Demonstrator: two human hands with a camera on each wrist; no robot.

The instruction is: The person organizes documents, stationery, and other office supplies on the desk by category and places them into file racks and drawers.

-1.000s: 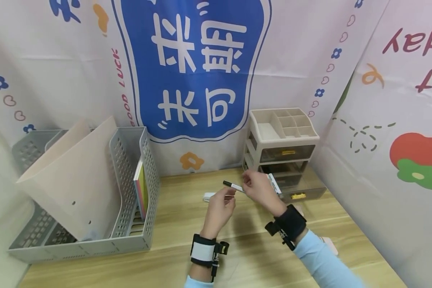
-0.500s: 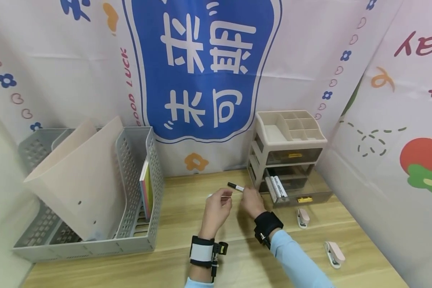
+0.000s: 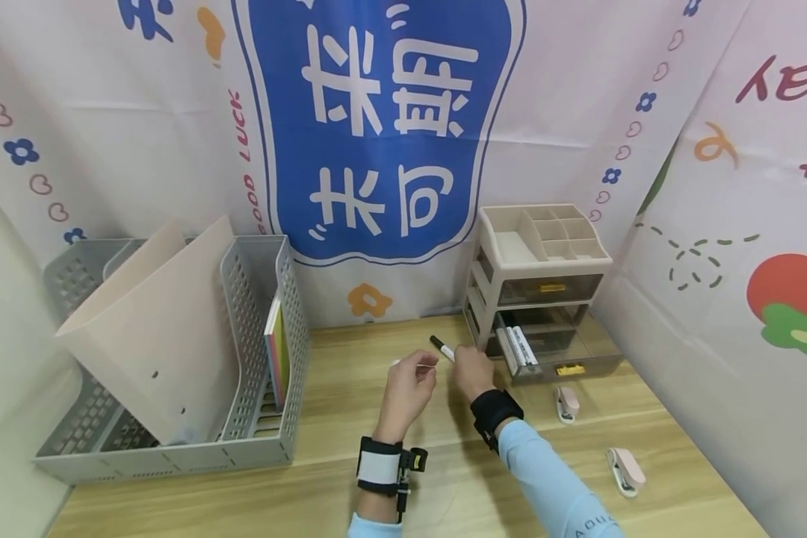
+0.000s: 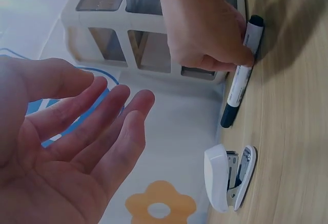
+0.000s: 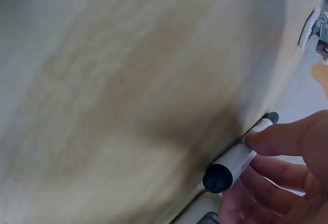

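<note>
In the head view my right hand [image 3: 474, 371] is low at the table beside the drawer unit, its fingers on a whiteboard marker [image 3: 442, 349] with a white barrel and black ends. Thumb and fingers pinch the marker [image 5: 238, 157] around its barrel in the right wrist view. It lies along the tabletop. My left hand [image 3: 406, 392] hovers to the left with fingers loosely bent and nothing in them. The left wrist view shows a white stapler [image 4: 225, 178] on the table near the marker's far end; in the head view the left hand mostly hides it.
A beige drawer unit [image 3: 491, 278] stands at the back right, one drawer [image 3: 595, 365] pulled out with white markers [image 3: 521, 345] in it. Two pink staplers [image 3: 567, 404] lie at right. A grey file rack [image 3: 288, 441] with a folder [image 3: 175, 359] and thin booklets stands left.
My right hand has come down and left from in front of the drawer onto the marker, uncovering the drawer and the pink staplers. The marker has turned slightly. My left hand has hardly moved.
</note>
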